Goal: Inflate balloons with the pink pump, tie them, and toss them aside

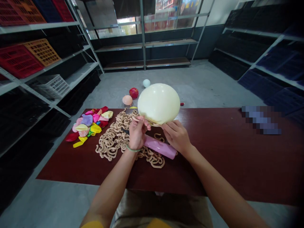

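Observation:
A blown-up pale yellow balloon [158, 103] is held just above the dark red table [225, 148]. My left hand [137, 131] is closed around its neck and a strand of the beige cord [114, 139], whose tangle lies heaped beneath it. My right hand [176, 135] grips the underside of the balloon near the neck, fingers curled. A pink hand pump [161, 148] lies on the table between my wrists. A pile of flat balloons in several colours [89, 125] lies at the table's left end.
On the floor beyond the table rest three inflated balloons: peach [127, 100], red [133, 92] and pale blue [146, 83]. Metal shelves with red, orange and white crates [35, 57] line the left; dark shelving [261, 47] stands at the right and back.

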Motion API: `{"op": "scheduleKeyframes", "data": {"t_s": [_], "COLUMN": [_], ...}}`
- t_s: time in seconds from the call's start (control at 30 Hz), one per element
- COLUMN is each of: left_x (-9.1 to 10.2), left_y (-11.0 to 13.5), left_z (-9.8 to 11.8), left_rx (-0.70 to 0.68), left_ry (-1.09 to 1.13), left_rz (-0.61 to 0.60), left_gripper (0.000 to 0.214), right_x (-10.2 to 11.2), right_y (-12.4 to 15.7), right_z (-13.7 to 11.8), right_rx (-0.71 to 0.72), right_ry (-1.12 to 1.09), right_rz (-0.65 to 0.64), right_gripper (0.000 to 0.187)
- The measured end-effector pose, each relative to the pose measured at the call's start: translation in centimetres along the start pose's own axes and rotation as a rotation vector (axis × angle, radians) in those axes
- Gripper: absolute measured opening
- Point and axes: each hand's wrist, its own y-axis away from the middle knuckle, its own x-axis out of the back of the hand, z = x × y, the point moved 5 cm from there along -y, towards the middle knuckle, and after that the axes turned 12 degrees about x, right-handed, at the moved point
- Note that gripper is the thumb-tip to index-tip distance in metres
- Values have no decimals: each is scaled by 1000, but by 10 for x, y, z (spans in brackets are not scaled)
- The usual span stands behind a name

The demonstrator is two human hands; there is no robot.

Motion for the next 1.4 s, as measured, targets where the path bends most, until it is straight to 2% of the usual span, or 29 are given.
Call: {"op": "scheduleKeyframes", "data": {"t_s": [0.13,0.23,0.33,0.47,0.57,0.67,0.83,0.93,1.0,1.1,1.2,1.3,1.4], "left_x": [-3,-8,-10,-9,-8,-10,-18,-31,-41,-54,-52,-37,-24], "left_y": [1,3,4,3,2,4,0,-18,-39,-77,-103,-107,-96], "left_z": [-2,-6,-7,-6,-9,-12,-3,8,13,7,-1,-3,1], "left_rx": [24,50,55,50,56,51,-23,-122,-169,-30,113,144,160], "left_ry": [-19,-51,-46,-32,-57,-87,-131,-150,-169,-251,-304,-324,-316], "left_rz": [-67,-159,-198,-198,-207,-222,-188,-120,-53,-70,-58,9,40], "left_gripper": [30,28,28,26,27,27,25,27,29,43,47,35,27], "right_x": [1,5,6,-7,-20,-22,-14,-12,-11,-12,-14,-17,-22], "right_y": [2,5,9,21,26,24,19,21,24,30,34,37,39], "right_z": [4,9,17,39,50,50,46,52,60,70,75,77,78], "right_rx": [-41,-122,-248,-567,-715,-675,-510,-523,-591,-707,-754,-762,-758], "right_ry": [-44,-124,-285,-516,-602,-654,-708,-741,-743,-733,-736,-728,-720], "right_rz": [57,160,301,475,492,494,459,477,530,588,624,640,620], "right_gripper": [20,16,17,46,66,75,61,55,54,56,57,53,45]}}
